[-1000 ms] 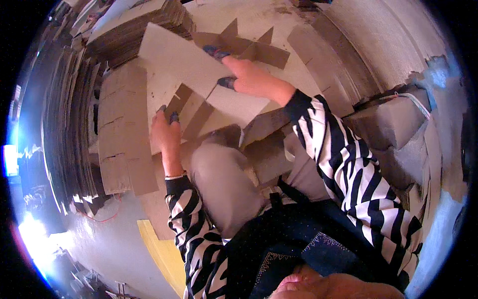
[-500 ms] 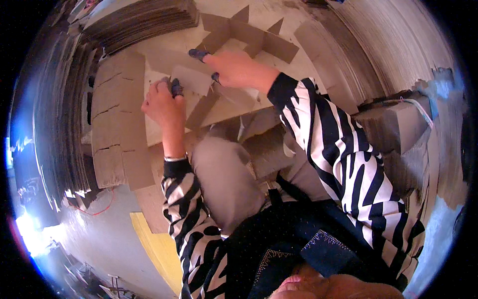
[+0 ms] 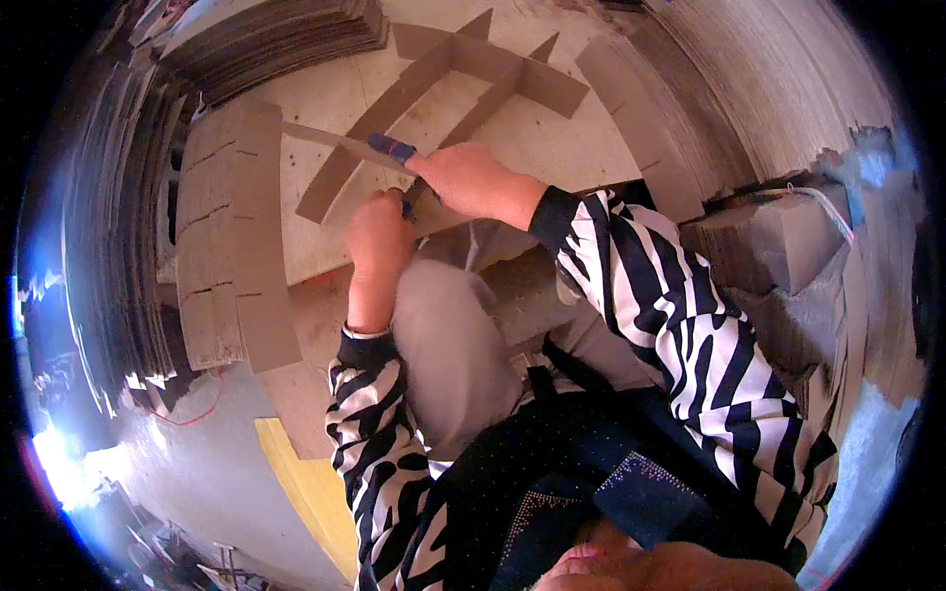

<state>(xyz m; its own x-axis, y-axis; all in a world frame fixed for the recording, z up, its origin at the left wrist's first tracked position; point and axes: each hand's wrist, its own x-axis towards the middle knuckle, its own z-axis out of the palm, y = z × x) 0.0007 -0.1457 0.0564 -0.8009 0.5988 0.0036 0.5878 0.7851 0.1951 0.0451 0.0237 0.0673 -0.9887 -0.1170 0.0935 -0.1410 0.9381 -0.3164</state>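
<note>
Cardboard strips stand on edge on the pale board, crossing each other as a divider grid. At its far end a cross strip [image 3: 485, 59] is fitted across two long strips. A nearer cardboard strip [image 3: 317, 136] crosses the left long strip [image 3: 327, 187] and runs to my hands. My right hand [image 3: 473, 179] grips this nearer strip, with dark coverings on its fingers. Close below it, my left hand [image 3: 379, 236] is closed at the near end of the right long strip, its fingertips partly hidden.
Slotted cardboard sheets [image 3: 227, 236] lie stacked at the left, with another slotted stack [image 3: 641, 118] at the right. A tall pile of cardboard [image 3: 286, 44] stands at the back left. The pale wooden board [image 3: 552, 153] ends just in front of my knees.
Both hands have come nearer to me, the left one also moving right. The nearer strip, previously held flatter and tilted, now stands across the long strips.
</note>
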